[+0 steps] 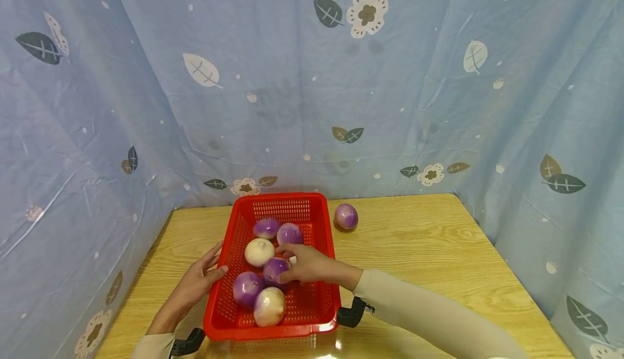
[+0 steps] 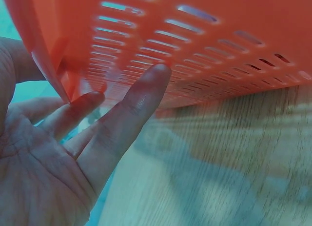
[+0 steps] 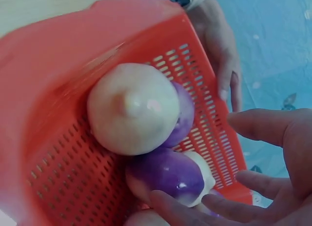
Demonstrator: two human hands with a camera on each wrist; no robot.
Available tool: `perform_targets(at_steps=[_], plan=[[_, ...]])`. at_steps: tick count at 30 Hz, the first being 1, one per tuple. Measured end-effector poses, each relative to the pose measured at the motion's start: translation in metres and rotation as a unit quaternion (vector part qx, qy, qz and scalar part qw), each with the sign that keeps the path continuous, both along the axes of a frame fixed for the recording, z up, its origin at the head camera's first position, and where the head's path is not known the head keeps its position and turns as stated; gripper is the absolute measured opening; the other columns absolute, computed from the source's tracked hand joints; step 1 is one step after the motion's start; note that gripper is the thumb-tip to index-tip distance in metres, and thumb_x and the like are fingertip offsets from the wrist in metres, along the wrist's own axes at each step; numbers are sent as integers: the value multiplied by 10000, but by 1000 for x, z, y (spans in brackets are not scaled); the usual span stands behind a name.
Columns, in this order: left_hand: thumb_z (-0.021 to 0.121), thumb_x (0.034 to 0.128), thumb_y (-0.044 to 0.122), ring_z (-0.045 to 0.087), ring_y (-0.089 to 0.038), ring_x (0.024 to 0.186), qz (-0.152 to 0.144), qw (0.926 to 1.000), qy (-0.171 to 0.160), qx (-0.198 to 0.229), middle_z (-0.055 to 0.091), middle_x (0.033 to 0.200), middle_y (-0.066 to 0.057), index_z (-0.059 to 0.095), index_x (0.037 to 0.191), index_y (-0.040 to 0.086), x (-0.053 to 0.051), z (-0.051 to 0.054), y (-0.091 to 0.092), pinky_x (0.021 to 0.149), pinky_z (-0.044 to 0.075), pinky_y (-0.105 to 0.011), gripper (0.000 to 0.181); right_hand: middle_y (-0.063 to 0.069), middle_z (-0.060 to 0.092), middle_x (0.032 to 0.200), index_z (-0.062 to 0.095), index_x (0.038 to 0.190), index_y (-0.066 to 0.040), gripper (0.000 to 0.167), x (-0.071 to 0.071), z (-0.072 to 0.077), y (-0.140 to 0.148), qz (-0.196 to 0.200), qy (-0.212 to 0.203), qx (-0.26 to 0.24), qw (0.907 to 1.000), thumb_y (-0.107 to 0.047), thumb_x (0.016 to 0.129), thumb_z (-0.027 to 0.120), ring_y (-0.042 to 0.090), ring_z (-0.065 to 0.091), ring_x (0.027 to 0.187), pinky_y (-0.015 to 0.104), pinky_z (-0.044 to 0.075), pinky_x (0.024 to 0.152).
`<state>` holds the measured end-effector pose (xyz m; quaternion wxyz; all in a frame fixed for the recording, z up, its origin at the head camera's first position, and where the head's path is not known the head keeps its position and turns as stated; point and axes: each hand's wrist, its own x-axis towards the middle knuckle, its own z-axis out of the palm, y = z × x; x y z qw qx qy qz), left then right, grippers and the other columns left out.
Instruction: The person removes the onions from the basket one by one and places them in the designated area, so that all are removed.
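Note:
A red plastic basket (image 1: 273,331) with slotted walls stands on the table, holding several purple-and-white turnips. At its left side my left hand (image 1: 197,279) grips the rim, thumb over the top edge. In the left wrist view the fingers (image 2: 139,101) of that hand lie along the outer wall. My right hand (image 1: 309,264) reaches into the basket, its fingers spread beside a purple turnip (image 1: 275,270). In the right wrist view a fingertip overlaps this turnip (image 3: 168,174); I cannot tell whether it touches. A mostly white turnip (image 3: 131,109) lies close by.
One loose turnip (image 1: 346,216) sits on the wooden table (image 1: 404,250), just right of the basket's far corner. A blue patterned curtain (image 1: 292,104) hangs along the back and both sides. Dark wrist mounts (image 1: 351,313) are worn near the hands.

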<state>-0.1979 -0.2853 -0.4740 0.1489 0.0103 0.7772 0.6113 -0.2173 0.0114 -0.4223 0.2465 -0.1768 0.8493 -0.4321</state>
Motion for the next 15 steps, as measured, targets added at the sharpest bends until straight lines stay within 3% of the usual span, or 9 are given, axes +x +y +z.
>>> perform_targets(at_steps=[8, 15], plan=[[586, 981, 147, 662, -400, 1111, -33, 10000, 14, 15, 314, 1558, -277, 159, 1592, 224, 0, -1, 0, 769, 606, -450, 749, 137, 596, 1265, 531, 1392, -144, 592, -4, -3, -10, -136, -343, 229, 9991, -147, 845, 756, 186, 629, 836, 439, 601, 637], [584, 982, 132, 645, -412, 1136, -35, 9999, 28, 92, 325, 1554, -273, 175, 1589, 216, 0, 0, 1, 782, 603, -447, 737, 93, 626, 1142, 527, 1391, -147, 631, -11, -20, -17, -207, -547, 402, 9975, -164, 814, 781, 225, 640, 822, 485, 597, 632]])
